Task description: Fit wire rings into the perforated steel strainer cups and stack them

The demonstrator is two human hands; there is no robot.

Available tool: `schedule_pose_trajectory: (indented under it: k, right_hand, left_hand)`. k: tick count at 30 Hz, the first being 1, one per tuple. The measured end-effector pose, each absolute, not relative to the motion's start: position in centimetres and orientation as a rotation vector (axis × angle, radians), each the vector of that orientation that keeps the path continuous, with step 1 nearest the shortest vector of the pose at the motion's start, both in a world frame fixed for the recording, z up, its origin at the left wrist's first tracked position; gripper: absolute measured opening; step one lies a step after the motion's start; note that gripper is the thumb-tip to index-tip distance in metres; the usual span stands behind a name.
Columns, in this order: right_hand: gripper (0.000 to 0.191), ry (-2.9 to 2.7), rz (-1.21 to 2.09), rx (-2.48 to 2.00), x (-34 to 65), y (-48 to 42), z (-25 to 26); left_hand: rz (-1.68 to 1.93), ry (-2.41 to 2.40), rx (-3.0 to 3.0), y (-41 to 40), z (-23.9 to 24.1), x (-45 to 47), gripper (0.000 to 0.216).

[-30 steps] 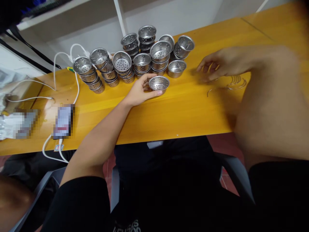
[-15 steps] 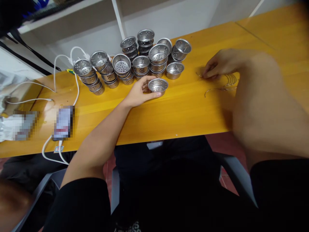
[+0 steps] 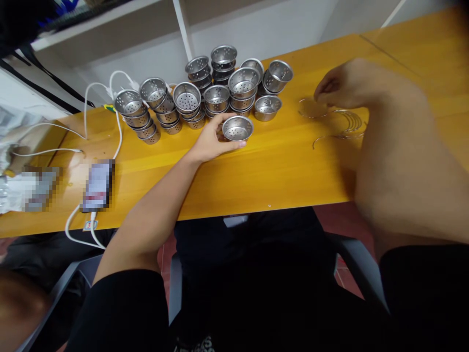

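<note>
My left hand (image 3: 214,139) grips a small round metal strainer cup (image 3: 238,129) by its side, thumb in front and fingers behind. The cup is upright with its perforated inside showing. Over the right part of the table, my right hand (image 3: 331,90) is closed in a pinch at a thin curved wire (image 3: 311,116); its fingertips partly hide the contact. Several more curved wires (image 3: 351,122) lie beside and below that hand. Stacks of similar perforated cups (image 3: 244,88) stand behind my left hand, and a lone cup (image 3: 268,108) sits to their right.
A phone (image 3: 98,186) with a white cable (image 3: 69,227) lies on the yellow table (image 3: 256,176) at left. More white cables (image 3: 86,107) run behind it. A plastic bag (image 3: 10,193) is at the far left. Another person's blurred limb (image 3: 22,303) shows at lower left.
My right hand has risen slightly and moved right, and the curved wire near its fingertips shows more clearly. My left hand keeps the cup, now tilted a little more toward me.
</note>
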State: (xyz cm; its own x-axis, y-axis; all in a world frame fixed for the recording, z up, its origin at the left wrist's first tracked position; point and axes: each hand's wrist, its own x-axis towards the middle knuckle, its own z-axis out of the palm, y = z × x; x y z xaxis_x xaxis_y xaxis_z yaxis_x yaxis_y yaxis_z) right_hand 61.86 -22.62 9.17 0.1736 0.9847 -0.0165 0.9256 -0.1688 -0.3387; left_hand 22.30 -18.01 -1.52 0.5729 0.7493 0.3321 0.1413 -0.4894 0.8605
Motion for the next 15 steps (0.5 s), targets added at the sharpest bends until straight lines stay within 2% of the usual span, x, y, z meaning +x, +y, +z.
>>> schedule_pose_trajectory:
  k: [3,6,9,11,15]
  right_hand:
    - [0.028,-1.67,0.261,-2.054,61.1,-23.0,9.1]
    - [0.022,-1.488,0.216,-1.937,60.7,-22.4,8.7]
    - [0.041,-1.319,0.253,-1.806,60.7,-21.4,8.1]
    - [0.049,-1.257,0.273,-1.689,60.4,-21.0,8.0]
    - [0.053,-1.218,0.301,-1.402,58.2,-21.2,8.2]
  left_hand:
    - [0.979,0.737,2.006,-18.4,-0.9,22.2,0.108]
    - [1.012,0.729,2.034,-18.4,-0.6,22.2,0.104]
    - [1.062,0.666,2.084,-17.8,-1.1,22.2,0.103]
    - [1.103,0.637,2.117,-17.1,-1.7,22.1,0.103]
    - [1.072,0.625,2.074,-15.9,-3.0,22.1,0.115]
